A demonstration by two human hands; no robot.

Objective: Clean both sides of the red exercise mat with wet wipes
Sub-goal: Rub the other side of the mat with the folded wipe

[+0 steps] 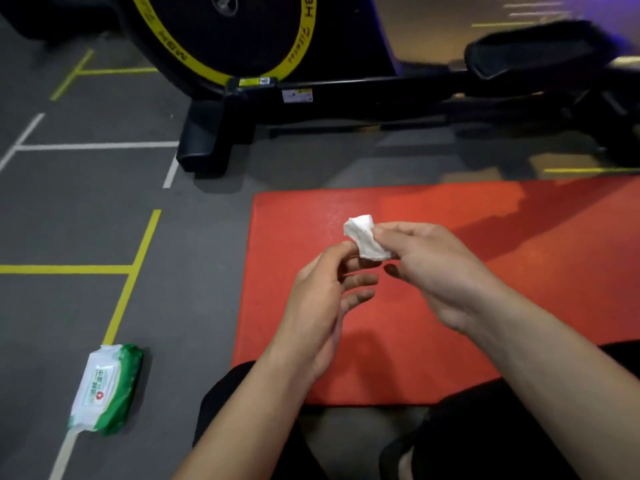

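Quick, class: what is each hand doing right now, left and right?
Left hand: pinches the wipe at its lower edge, other fingers loose.
Right hand: pinches the same wipe from the other side.

Yellow "BH" lettering is showing upside down on the yellow ring (pixel 304 36) of the black exercise machine's flywheel (pixel 225 32) at twelve o'clock, while the print on the white sticker (pixel 297 95) beneath it and on the green-and-white wipes pack (pixel 105 389) at eight o'clock is staying too small and blurred to read.
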